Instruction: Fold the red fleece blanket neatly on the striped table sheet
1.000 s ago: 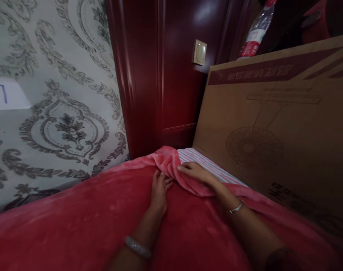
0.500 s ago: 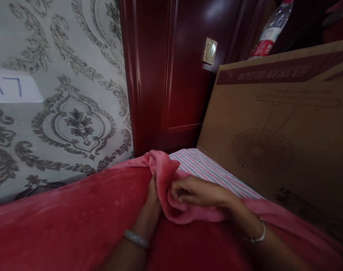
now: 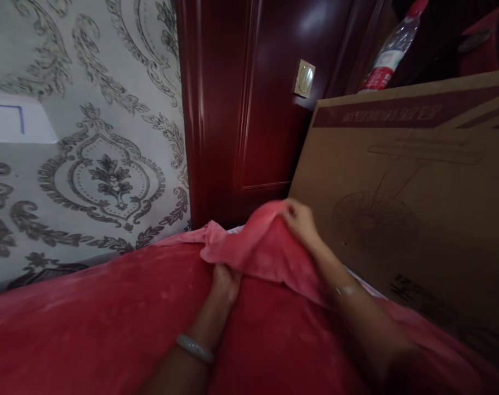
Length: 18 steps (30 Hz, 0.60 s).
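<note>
Across the whole lower view: red blanket (image 3: pixel 109 323), plush, spread over the bed and running up to the far corner. At right, just beside the bed edge: big cardboard box (image 3: pixel 418 208), fan drawing on its face, leaning or standing close against the blanket. Behind, dark red door (image 3: pixel 249 109) with a brass plate (image 3: pixel 304 78); left of it, patterned wallpaper (image 3: pixel 93 153) with a white paper slip (image 3: pixel 15 118). Above the box, a plastic bottle (image 3: pixel 391 46), red label. At the far corner, blanket's corner flap (image 3: pixel 253 247) lifted and folded back toward the near side, its fold line running roughly left to right between the hands. Right hand (image 3: pixel 301 219) farther out and higher, fingers pinched on the flap's raised edge close by the box. Left hand (image 3: pixel 225 282) nearer, low, tucked under the flap's near fold, fingers hidden, so grip there impossible to tell; seemingly pressing on blanket. Bangle (image 3: pixel 194 349) on left wrist, another, blurred, on right wrist (image 3: pixel 346 291). Flap directly ahead of both hands, right hand the one controlling it.
</note>
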### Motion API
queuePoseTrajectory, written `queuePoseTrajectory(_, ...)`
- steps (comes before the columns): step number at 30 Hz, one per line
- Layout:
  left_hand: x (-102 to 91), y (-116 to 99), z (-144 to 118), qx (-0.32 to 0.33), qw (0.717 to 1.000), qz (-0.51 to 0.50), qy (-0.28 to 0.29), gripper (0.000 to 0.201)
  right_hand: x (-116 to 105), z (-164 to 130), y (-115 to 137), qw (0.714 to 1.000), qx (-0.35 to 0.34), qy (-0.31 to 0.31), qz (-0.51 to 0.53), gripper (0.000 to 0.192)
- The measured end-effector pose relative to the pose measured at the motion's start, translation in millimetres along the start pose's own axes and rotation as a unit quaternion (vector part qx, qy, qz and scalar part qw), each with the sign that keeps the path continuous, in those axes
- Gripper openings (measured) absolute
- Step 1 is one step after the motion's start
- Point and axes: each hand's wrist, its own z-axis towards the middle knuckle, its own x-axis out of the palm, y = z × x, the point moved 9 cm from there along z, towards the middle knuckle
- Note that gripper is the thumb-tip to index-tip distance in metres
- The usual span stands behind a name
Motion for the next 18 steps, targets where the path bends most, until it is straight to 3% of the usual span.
queuePoseTrajectory(2, 0.3, 10, -6, -0.074, 0.995, -0.073, -0.003, 0.062, -48, 19, -54, 0.971, 0.149, -0.165, -0.091, 0.03)
queuePoseTrajectory(3, 0.9, 16, -10, -0.114, 0.985, -0.128, -0.011, 0.059, -62, 21, -74, 0.948, 0.202, -0.21, -0.125, 0.037)
queuePoseTrajectory(5, 4.2, 25, -17, -0.177, 0.962, -0.208, -0.026, 0.05, -66, 22, -91, 0.932, 0.202, -0.244, -0.174, 0.049)
queuePoseTrajectory(7, 7.4, 27, -20, -0.19, 0.957, -0.219, -0.028, 0.049, -38, 19, -91, 0.95, 0.129, -0.206, -0.196, 0.052)
queuePoseTrajectory(10, 12.6, 25, -19, -0.153, 0.976, -0.156, -0.008, 0.043, 35, 0, -96, 0.975, 0.075, -0.066, -0.196, 0.05)
queuePoseTrajectory(12, 16.6, 19, -20, -0.097, 0.994, -0.053, 0.017, 0.041, 73, -15, -109, 0.976, 0.094, 0.0, -0.195, 0.052)
queuePoseTrajectory(14, 28.9, 6, -25, 0.001, 0.99, 0.119, 0.078, 0.041, 91, -22, -123, 0.974, 0.114, 0.031, -0.195, 0.051)
queuePoseTrajectory(15, 39.3, -1, -30, 0.057, 0.966, 0.22, 0.123, 0.041, 94, -23, -131, 0.973, 0.119, 0.043, -0.194, 0.049)
queuePoseTrajectory(18, 67.4, 1, -53, 0.155, 0.833, 0.468, 0.254, 0.048, 88, -23, -154, 0.97, 0.133, 0.061, -0.192, 0.046)
